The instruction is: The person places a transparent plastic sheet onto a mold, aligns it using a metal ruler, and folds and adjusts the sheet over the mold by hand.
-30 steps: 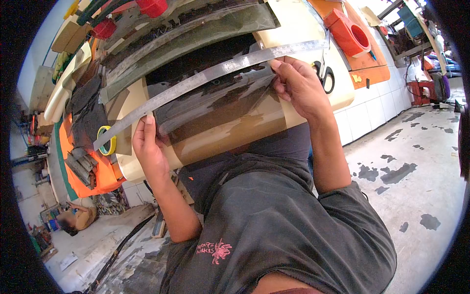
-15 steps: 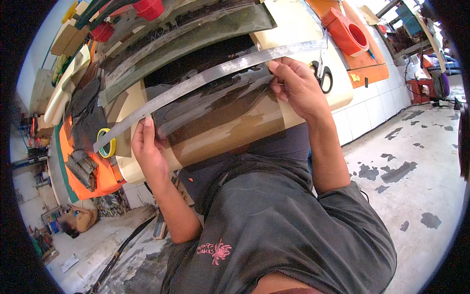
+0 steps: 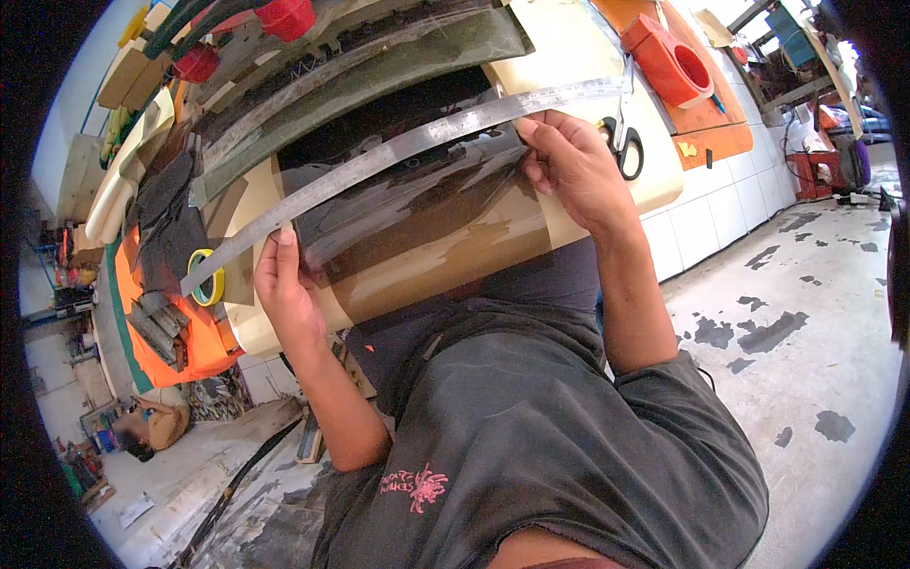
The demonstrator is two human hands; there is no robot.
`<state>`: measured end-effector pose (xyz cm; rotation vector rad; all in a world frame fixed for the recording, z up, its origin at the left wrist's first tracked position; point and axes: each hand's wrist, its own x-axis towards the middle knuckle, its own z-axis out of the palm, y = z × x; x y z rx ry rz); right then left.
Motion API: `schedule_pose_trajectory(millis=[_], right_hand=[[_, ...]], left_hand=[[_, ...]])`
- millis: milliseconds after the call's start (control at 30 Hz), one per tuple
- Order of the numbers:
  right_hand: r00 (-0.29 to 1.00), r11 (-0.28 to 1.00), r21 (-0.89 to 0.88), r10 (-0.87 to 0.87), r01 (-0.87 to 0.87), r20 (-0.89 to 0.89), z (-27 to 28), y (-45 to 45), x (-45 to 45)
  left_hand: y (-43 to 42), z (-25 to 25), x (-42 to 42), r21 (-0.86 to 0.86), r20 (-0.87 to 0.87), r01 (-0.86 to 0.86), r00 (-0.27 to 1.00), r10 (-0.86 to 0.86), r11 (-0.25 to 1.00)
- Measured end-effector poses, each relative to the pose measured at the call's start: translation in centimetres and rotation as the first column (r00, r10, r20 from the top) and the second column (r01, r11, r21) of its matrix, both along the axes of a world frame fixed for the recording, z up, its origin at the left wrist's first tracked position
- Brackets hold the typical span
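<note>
A: So what's being held? Nearest stuff first, please.

B: Past the dark shirt [image 3: 531, 408], some dark film [image 3: 417, 213] is draped over the rounded front of a cream worktop [image 3: 659, 171]. Its left side is pinched between the thumb and fingers of the left hand [image 3: 287, 280], and its right side is nipped the same way by the right hand [image 3: 583, 171].

A: And the metal ruler [image 3: 398, 147]?

B: Laid slantwise across the film, right by both sets of fingertips. Whether it's touched by them can't be told, tbh. A roll of yellow tape [image 3: 219, 284] is crossed by its left end, and scissors [image 3: 621, 145] can be seen near the other.

A: Farther back?

B: A grey-green strip [image 3: 445, 57], then a red holder [image 3: 654, 52] off to the right. Way off at lower left, another person [image 3: 166, 425] can be spotted.
</note>
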<state>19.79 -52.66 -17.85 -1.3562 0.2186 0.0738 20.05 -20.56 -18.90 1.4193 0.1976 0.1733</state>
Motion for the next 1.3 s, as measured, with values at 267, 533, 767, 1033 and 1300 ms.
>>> schedule_pose_trajectory(millis=[267, 533, 767, 1033, 1300], right_hand=[[1.000, 1.000, -0.008, -0.022, 0.022, 0.013, -0.1, 0.2, -0.1], [0.998, 0.998, -0.019, -0.053, 0.053, 0.030, 0.0, 0.3, -0.3], [0.992, 0.994, 0.019, -0.110, 0.109, 0.065, 0.3, 0.6, -0.5], [0.977, 0.979, 0.100, -0.186, 0.175, 0.106, 0.1, 1.1, -0.6], [0.970, 0.973, 0.141, -0.202, 0.184, 0.133, -0.1, 1.3, -0.6]], left_hand=[[-0.1, 0.0, 0.0, -0.012, 0.001, 0.006, 1.000, -0.006, 1.000], [-0.2, 0.5, -0.1, 0.005, -0.013, 0.001, 1.000, -0.001, 1.000], [-0.1, -0.2, 0.1, 0.033, 0.020, -0.016, 1.000, 0.015, 0.999], [-0.3, 0.1, 0.0, 0.053, -0.007, -0.047, 0.999, 0.047, 0.998], [-0.3, 0.2, -0.2, 0.039, -0.001, -0.024, 1.000, 0.025, 0.999]])
